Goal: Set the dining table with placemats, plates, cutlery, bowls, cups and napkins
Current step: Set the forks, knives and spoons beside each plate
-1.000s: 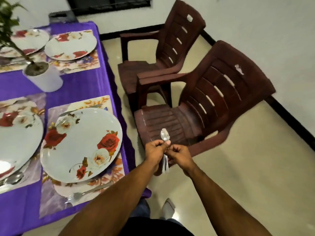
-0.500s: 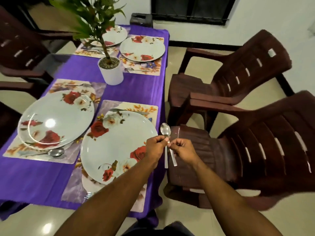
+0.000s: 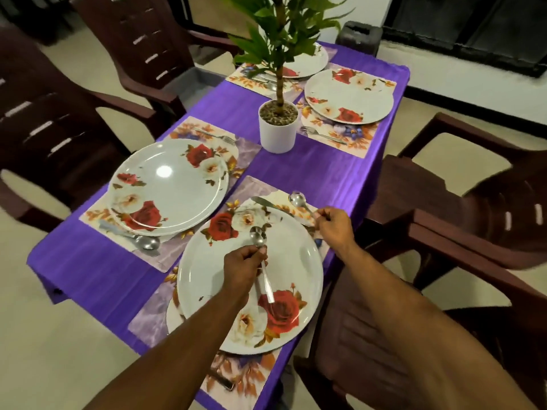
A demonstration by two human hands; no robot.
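Spoon (image 3: 298, 200) in right hand (image 3: 333, 224), over placemat (image 3: 281, 199) beside plate (image 3: 296, 255).

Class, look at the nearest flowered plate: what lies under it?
Under the nearest plate lies a floral placemat, showing at its edges. A knife pokes out at the far rim. The plate hides the rest of the placemat, so anything else beneath it cannot be seen.

There is one view only, from the person's head. It looks forward and down, close over the counter (image 3: 310, 161) and both forearms.
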